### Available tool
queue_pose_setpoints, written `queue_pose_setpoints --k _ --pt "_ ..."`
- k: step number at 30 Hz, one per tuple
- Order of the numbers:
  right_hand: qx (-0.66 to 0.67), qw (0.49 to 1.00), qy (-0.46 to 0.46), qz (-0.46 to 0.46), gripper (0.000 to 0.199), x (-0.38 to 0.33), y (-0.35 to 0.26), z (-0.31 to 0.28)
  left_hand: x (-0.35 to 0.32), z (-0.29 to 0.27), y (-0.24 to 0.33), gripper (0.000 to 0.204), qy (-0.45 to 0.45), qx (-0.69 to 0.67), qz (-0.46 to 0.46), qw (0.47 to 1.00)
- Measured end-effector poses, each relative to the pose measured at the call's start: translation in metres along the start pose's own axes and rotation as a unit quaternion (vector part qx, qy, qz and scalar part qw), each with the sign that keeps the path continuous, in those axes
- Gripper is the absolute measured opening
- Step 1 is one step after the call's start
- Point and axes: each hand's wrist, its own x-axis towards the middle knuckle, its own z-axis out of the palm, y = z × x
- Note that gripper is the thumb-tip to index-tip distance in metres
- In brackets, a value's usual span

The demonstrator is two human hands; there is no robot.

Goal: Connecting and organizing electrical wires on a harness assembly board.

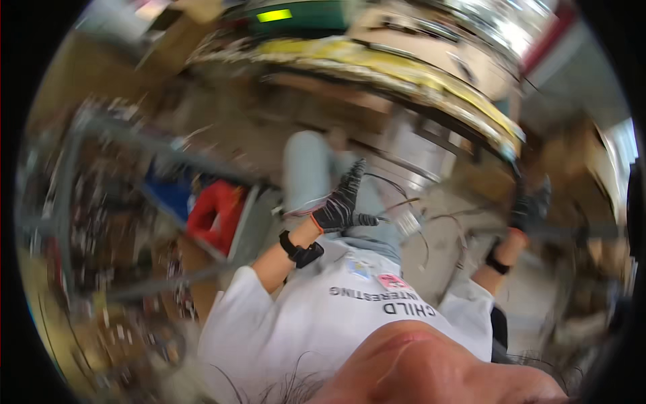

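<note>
Head view: take the middle of the view as the middle of a clock. Your white shirt (pixel 269 343) is nearest, at 6 o'clock. Your left hand (pixel 342 200), in a dark striped glove with an orange cuff, is just right of the middle, over your light blue trousers (pixel 306 161). Its thumb and fingers are spread wide apart. Thin wires (pixel 296 213) run up to it from 9 o'clock. A small white block (pixel 407 223) is just past your thumb, near 4 o'clock, with more wires around it.

Your right hand (pixel 531 205) is out at 3 o'clock, gloved too. It is blurry, so I can't tell if it grips anything. It is near the end of the workbench.

At 9 o'clock you have a red curved thing (pixel 202 214) beside something blue (pixel 161 185), and a grey metal frame (pixel 66 175) farther out. The workbench, with its yellow edge (pixel 404 69), bends from 12 to 2 o'clock. Farthest, near 12, is a green box (pixel 313 20) with a bright yellow patch.
</note>
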Motion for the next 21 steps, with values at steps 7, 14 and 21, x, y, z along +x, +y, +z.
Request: queue_pose_setpoints --k 7,14,21 --pt "0.021 0.962 -0.066 -0.265 0.033 -0.059 0.107 0.106 -0.181 0.019 -0.146 0.050 -0.042 0.165 -0.153 0.973" --pt "0.262 0.926 -0.142 -0.234 0.035 -0.102 -0.107 0.026 -0.044 -0.065 -0.070 0.024 0.016 0.100 -0.191 0.976" --pt "0.502 0.745 -0.306 -0.314 0.036 -0.141 -0.340 0.008 -0.048 -0.205 0.121 0.025 -0.097 0.050 0.132 0.985"
